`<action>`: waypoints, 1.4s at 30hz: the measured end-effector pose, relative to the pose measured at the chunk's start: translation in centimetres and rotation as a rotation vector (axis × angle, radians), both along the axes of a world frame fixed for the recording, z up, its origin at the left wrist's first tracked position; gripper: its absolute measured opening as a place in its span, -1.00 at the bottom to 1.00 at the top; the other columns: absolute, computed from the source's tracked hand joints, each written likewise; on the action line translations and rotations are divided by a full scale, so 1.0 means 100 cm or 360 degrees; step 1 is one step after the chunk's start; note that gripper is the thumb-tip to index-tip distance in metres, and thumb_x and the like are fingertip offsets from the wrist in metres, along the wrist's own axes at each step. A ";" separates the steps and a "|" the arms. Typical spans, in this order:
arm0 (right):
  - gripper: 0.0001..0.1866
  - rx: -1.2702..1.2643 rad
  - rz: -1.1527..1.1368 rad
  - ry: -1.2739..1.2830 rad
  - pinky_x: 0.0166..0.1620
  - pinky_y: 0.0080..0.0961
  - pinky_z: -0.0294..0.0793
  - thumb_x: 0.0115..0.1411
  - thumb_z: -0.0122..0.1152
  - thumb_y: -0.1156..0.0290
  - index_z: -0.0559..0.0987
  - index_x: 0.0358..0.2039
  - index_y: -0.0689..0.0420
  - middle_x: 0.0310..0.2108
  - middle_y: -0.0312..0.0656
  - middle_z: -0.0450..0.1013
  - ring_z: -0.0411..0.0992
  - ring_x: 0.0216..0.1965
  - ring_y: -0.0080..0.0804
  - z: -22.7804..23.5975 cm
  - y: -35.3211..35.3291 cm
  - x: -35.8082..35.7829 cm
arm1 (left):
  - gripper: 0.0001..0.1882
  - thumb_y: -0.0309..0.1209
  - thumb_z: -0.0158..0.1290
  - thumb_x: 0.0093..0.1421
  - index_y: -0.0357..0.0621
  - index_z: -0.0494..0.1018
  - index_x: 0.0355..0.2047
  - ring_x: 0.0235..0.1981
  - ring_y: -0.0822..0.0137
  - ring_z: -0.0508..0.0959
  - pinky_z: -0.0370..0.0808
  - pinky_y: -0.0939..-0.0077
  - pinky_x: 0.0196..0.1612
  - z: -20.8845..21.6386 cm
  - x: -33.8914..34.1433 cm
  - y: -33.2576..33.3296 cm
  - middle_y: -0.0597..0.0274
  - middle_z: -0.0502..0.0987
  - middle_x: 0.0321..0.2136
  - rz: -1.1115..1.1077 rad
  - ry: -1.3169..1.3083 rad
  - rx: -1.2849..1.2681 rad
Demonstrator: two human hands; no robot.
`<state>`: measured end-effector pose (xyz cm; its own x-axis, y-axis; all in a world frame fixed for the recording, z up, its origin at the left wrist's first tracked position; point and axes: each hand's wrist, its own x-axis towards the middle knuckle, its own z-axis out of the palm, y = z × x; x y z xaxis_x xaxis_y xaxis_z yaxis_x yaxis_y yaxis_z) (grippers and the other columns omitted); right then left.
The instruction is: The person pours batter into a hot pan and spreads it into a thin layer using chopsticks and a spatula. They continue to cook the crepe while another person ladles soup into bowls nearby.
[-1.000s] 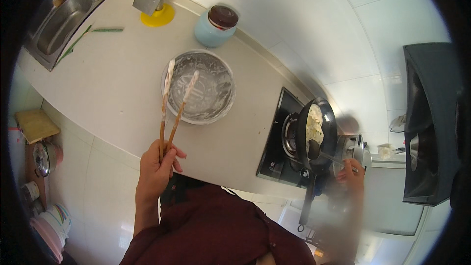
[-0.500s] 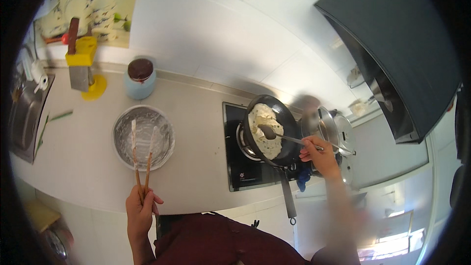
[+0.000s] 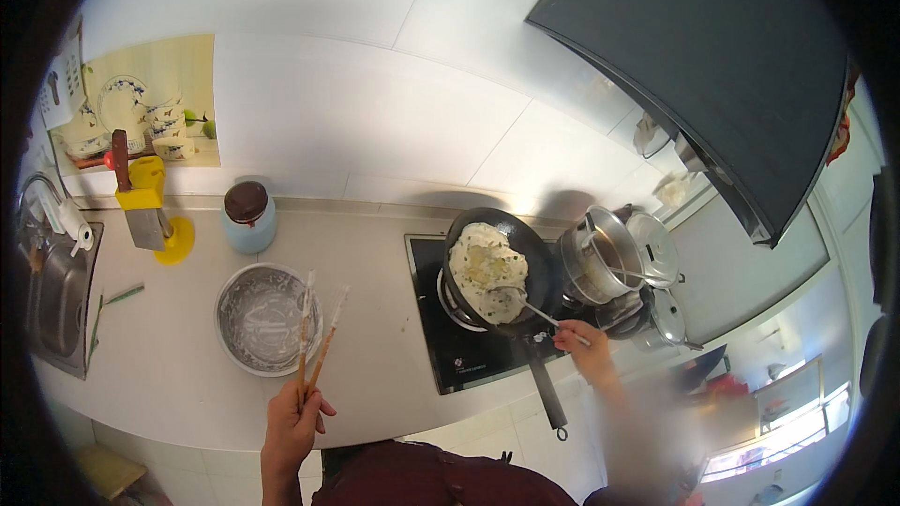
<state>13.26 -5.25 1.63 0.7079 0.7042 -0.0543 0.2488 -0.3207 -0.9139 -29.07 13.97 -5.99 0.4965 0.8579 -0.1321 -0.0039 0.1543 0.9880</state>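
Note:
My left hand (image 3: 292, 424) grips a pair of batter-coated wooden chopsticks (image 3: 317, 339) whose tips reach over the rim of a batter-smeared metal bowl (image 3: 246, 326) on the white counter. My right hand (image 3: 583, 345) holds the handle of a metal spatula (image 3: 536, 307); its blade lies on the near edge of a pale flatbread (image 3: 484, 268) in a black pan (image 3: 532, 251). The pan sits on a black cooktop (image 3: 448, 349), its long handle pointing toward me.
Steel pots (image 3: 607, 264) with a lid stand right of the pan. A blue jar with a brown lid (image 3: 249, 217), a yellow holder with a cleaver (image 3: 142, 210) and a sink (image 3: 58, 300) are at the left. A dark range hood (image 3: 712, 75) hangs above right.
The view has swung up and right toward the stove. My right hand has brought the spatula onto the flatbread. My left hand still holds the chopsticks over the bowl.

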 end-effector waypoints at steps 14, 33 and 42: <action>-0.83 0.0173 0.0276 -0.0949 -0.27 -0.40 0.43 0.06 0.14 0.54 0.54 -0.31 0.29 -0.40 0.00 0.48 0.48 -0.34 -0.13 -0.024 -0.007 0.046 | -0.98 -0.57 -0.11 0.18 -0.27 0.30 -0.39 -0.70 0.54 0.34 0.31 0.64 -0.64 0.014 0.080 -0.079 0.17 0.49 -0.61 -0.0233 0.0148 0.0082; -0.88 0.0449 0.0654 -0.0470 -0.30 -0.61 0.50 0.12 0.03 0.63 0.51 -0.33 0.36 -0.40 -0.18 0.44 0.48 -0.41 -0.49 -0.002 -0.007 0.058 | -0.90 -0.53 -0.13 0.22 -0.29 0.32 -0.28 -0.64 0.57 0.31 0.27 0.67 -0.58 0.024 0.101 -0.145 0.23 0.48 -0.58 -0.0087 0.0079 -0.0113; -0.83 0.0288 0.0928 -0.0851 -0.32 -0.53 0.42 -0.06 0.12 0.58 0.52 -0.38 0.32 -0.46 -0.10 0.44 0.44 -0.43 -0.39 0.054 0.047 0.022 | -0.88 -0.53 -0.12 0.20 -0.33 0.33 -0.28 -0.63 0.56 0.34 0.30 0.64 -0.56 0.009 0.072 -0.120 0.23 0.49 -0.57 -0.0091 0.0147 -0.0037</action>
<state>15.45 -0.56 6.99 0.1223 0.9334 0.3374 0.7483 0.1366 -0.6491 -21.88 1.98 -5.07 0.5291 0.8249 -0.1989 0.0966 0.1743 0.9799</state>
